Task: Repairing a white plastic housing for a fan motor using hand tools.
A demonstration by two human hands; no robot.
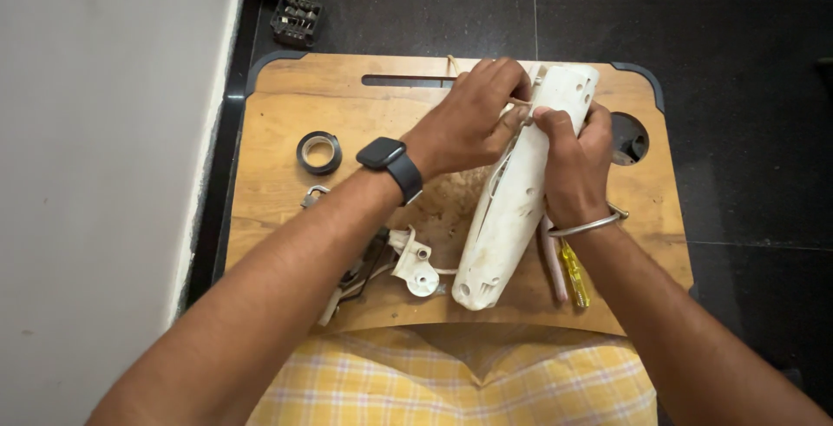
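Head view: your right hand (574, 159) grips the white casing (521, 196) near the worktop's (278, 209) far edge while your left hand (473, 118) pinches what seems a thin wire (519, 101); tugging could snap it.

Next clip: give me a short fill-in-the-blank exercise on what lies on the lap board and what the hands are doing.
1. Both hands, the left hand and the right hand, grip a long ____ plastic housing.
2. The roll of black tape lies on the wooden ____.
3. The left wrist wears a dark ____.
4. The screwdriver beside the right forearm has a ____ handle.

Missing words: white; board; watch; yellow
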